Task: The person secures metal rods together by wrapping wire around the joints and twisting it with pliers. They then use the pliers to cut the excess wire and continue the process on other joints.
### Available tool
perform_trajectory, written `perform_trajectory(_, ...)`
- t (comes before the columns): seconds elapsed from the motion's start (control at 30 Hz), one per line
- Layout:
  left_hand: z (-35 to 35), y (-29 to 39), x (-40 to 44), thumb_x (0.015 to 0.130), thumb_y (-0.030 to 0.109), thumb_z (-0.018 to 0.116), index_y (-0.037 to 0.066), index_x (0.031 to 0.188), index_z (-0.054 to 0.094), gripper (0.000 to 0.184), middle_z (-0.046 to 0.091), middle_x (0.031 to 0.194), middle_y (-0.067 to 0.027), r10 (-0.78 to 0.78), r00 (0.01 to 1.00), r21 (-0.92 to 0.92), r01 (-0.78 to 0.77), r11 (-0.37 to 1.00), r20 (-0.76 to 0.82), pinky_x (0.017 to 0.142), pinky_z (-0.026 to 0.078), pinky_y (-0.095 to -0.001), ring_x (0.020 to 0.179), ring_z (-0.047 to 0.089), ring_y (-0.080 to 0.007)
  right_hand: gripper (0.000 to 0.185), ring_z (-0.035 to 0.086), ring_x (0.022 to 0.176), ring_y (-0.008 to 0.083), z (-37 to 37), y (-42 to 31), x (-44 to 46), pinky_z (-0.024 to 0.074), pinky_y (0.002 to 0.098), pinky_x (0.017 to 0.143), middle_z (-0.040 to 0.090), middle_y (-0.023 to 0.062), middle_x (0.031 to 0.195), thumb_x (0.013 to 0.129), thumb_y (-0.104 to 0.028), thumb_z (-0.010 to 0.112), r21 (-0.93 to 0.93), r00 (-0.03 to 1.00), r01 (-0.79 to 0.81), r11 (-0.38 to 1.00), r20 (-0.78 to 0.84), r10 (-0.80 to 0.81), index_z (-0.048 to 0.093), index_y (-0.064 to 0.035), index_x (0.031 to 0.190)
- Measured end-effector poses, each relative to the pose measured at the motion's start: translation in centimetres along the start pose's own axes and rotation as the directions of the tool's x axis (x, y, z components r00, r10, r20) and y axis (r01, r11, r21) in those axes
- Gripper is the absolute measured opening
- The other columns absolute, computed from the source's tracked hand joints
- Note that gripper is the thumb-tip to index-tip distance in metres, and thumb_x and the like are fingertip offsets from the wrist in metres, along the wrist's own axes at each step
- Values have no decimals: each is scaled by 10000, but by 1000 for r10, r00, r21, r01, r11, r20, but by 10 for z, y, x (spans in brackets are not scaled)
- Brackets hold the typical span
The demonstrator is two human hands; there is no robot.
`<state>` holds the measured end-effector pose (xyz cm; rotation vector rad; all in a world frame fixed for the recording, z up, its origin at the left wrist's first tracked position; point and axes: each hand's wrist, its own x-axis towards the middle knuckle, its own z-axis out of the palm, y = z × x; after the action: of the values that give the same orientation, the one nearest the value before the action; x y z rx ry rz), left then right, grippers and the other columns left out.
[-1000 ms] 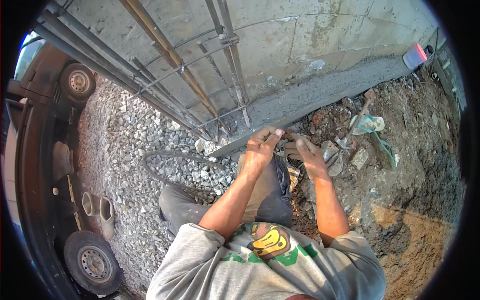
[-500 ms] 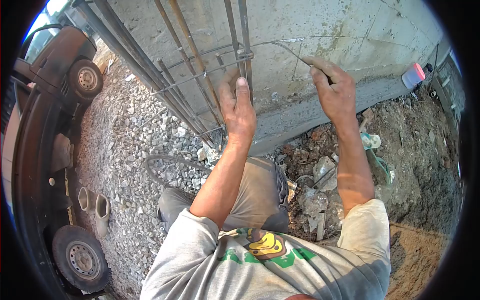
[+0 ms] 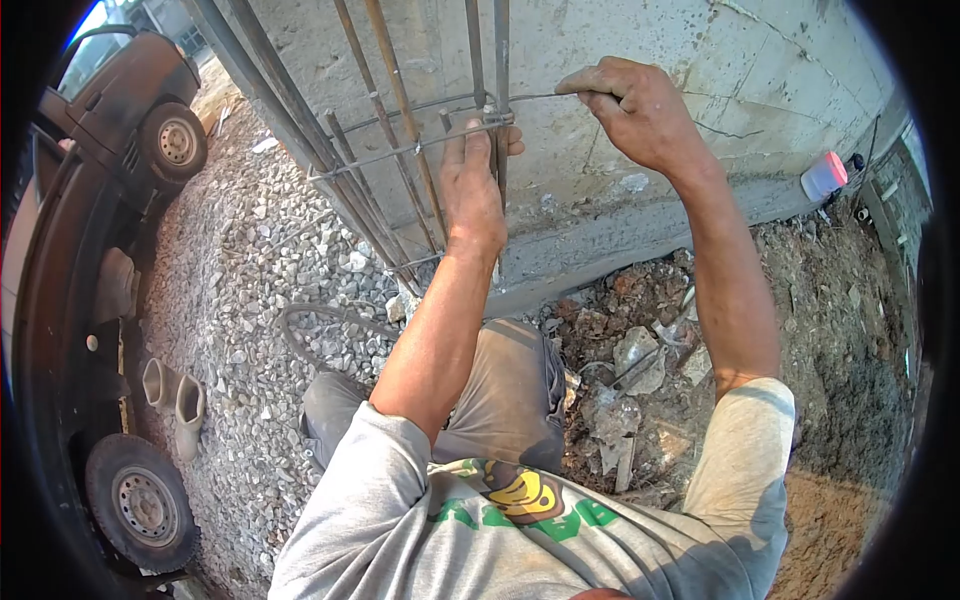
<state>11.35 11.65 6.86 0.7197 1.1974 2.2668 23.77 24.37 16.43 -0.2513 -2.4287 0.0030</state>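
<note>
Tall steel bars (image 3: 398, 90) stand in front of the concrete wall, tied round by a thin square stirrup (image 3: 400, 152). My left hand (image 3: 474, 190) is closed around the right-hand bars at the stirrup's corner, thumb in front and fingertips showing behind. Up and to the right, my right hand (image 3: 640, 105) pinches a thin wire (image 3: 540, 96) between thumb and forefinger. That wire runs left from the fingers to the bars near my left hand.
Grey gravel (image 3: 250, 290) lies left of my legs, with a bent loop of bar (image 3: 300, 345) on it. Boots (image 3: 188, 415) stand by a dark truck (image 3: 60, 330). A pink-rimmed bucket (image 3: 824, 177) sits at the right; rubble (image 3: 635, 365) lies below the wall.
Both hands have risen from near my knees to the bars. My left hand has closed round the right-hand bars, and my right hand has moved slightly up and left with the wire.
</note>
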Motion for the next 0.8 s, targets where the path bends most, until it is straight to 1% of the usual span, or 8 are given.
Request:
perform_trajectory(0.13,-6,1,1,992,287,396,-7,1129,540,355,625,986,-117,-50,998,24,49,999,39,823,436,-325,889,585,-190,228,625,821,311,4,-3,-2,503,408,748,665,107,855,815,-98,527,87,994,-79,993,-65,85,710,-128,946)
perform_trajectory(0.2,-9,-1,3,988,306,417,-5,1118,550,362,623,980,-107,-43,996,6,43,999,78,826,429,-322,879,576,-184,198,561,597,151,1,-2,-13,445,299,547,587,50,658,850,-83,558,221,891,-436,872,-31,453,695,-78,993)
perform_trajectory(0.23,-9,0,4,988,306,417,-5,1118,550,362,623,980,-107,-35,997,0,35,999,75,826,429,-322,879,576,-184,198,561,597,151,6,2,-20,445,299,547,587,50,658,850,-83,558,218,895,-427,878,-33,444,695,-78,993)
perform_trajectory(0.3,-11,-1,2,979,309,452,-2,1112,553,353,620,991,-100,-47,994,-56,53,997,94,850,416,-319,911,569,-184,201,484,520,91,26,11,-39,385,245,482,549,7,603,834,-77,563,556,656,-718,420,336,676,694,-41,981)
perform_trajectory(0.33,-11,-2,2,979,309,452,-2,1112,553,353,620,991,-100,-48,995,-57,53,997,91,850,416,-319,911,569,-184,201,484,520,91,34,8,-42,385,245,482,549,7,603,834,-77,563,555,656,-718,420,339,675,694,-41,981)
perform_trajectory(0.4,-12,-3,0,968,299,484,-1,1128,536,344,614,1011,-100,-12,994,-107,24,994,109,878,404,-325,947,557,-191,220,429,500,79,49,-3,-45,341,234,464,541,5,630,793,-77,563,698,642,-694,179,487,592,704,-34,956)
perform_trajectory(0.53,-8,-1,-2,958,276,506,-2,1120,550,325,610,1036,-84,-4,997,-147,15,989,74,863,421,-304,949,563,-167,210,481,550,97,72,-8,-32,373,238,506,558,5,648,820,-88,591,792,732,-605,75,517,445,686,-13,991)
perform_trajectory(0.8,-1,1,-9,910,234,559,19,1215,492,379,561,1092,-69,143,989,-123,-139,983,23,953,342,-346,1037,495,-185,198,550,728,131,97,2,-13,445,281,718,623,30,753,820,-103,662,866,834,-488,104,429,346,672,-6,991)
